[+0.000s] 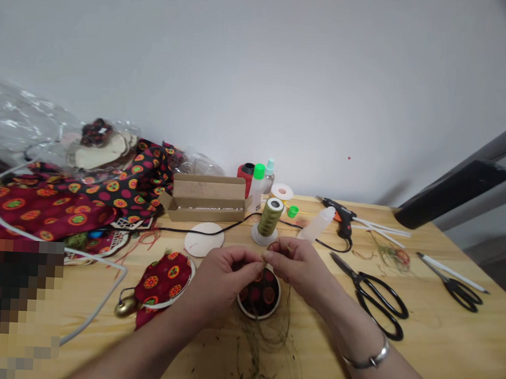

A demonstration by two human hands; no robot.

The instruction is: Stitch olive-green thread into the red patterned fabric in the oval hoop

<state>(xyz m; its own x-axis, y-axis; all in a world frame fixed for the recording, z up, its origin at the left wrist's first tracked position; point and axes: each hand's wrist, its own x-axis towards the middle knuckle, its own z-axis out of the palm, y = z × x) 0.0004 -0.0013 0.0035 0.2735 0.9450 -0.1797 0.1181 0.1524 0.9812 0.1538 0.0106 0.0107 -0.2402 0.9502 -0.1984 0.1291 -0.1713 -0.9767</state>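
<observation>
My left hand and my right hand meet fingertip to fingertip over the middle of the table. Both pinch an olive-green thread, which loops down from my fingers onto the wood. Just below them lies a round piece covered in dark patterned fabric with a pale rim, partly hidden by my left hand. A spool of olive thread stands upright behind my hands. To the left is a red patterned fabric piece with a brass bell beside it.
Black-handled scissors and a smaller pair lie to the right, near a glue gun. An open cardboard box and a green-capped bottle stand behind. Patterned fabric is heaped at left. A black cable crosses the table.
</observation>
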